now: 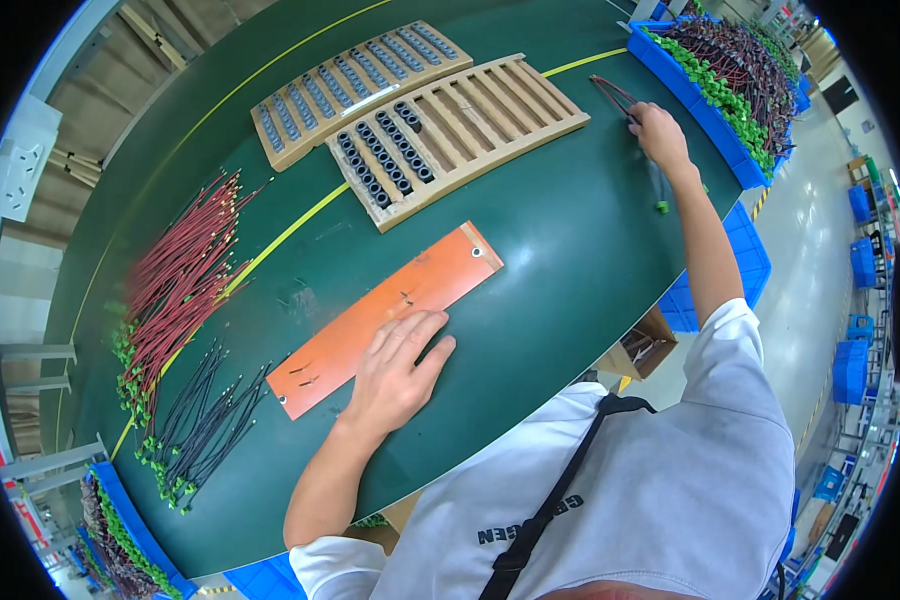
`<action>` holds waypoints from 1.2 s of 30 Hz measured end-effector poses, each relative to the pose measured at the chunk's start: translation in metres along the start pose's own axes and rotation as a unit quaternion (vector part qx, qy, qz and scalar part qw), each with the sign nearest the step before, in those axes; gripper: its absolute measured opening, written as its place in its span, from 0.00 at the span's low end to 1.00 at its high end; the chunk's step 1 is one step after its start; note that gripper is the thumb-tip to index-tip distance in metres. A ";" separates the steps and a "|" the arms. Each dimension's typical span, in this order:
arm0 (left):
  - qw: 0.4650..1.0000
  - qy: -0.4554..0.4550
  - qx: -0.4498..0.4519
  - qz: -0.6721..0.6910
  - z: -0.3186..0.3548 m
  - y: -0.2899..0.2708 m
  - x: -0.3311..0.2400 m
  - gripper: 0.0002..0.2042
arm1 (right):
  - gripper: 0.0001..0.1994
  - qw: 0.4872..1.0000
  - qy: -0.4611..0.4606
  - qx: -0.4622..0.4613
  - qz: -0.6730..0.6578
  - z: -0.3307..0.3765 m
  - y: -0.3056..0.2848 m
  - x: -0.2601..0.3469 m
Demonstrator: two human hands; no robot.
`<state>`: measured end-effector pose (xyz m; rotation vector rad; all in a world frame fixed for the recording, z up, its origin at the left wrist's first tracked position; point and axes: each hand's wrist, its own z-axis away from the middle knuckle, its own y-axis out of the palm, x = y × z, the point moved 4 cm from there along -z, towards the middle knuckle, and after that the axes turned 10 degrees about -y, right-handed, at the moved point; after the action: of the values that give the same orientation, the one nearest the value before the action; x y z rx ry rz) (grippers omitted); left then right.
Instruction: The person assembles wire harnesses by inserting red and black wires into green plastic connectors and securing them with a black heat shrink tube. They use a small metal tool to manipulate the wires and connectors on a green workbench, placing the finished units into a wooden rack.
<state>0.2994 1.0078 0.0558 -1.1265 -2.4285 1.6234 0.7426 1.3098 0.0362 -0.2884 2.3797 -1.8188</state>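
Observation:
My left hand [395,375] lies palm down over the near edge of a long orange board [445,268], its fingers stretched out and holding nothing. The board has a round hole near each end and a few dark marks on its face. Out at the right, my right hand [660,138] pinches thin red and black wires. Their tips stick out beyond the fingers, and a green connector [661,207] hangs below the hand. How many wires are in the grip I cannot tell.
Left on the green table lie a pile of red wires [185,285] and a smaller bunch of black wires [215,415], with green connectors. Farther back stand a slotted wooden rack [490,163] partly filled with black rings and another rack [282,155] with grey parts. Wire-filled blue bins [688,108] flank the table.

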 end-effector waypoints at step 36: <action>0.849 -0.245 0.016 -0.468 0.156 -0.213 0.256 0.11 | 0.17 0.895 -0.132 -0.150 -0.398 -0.080 0.054 0.265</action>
<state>-0.0669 0.9842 0.0624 0.5568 -2.4775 1.6258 0.4634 1.3370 0.0082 -1.6341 2.5038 -1.4522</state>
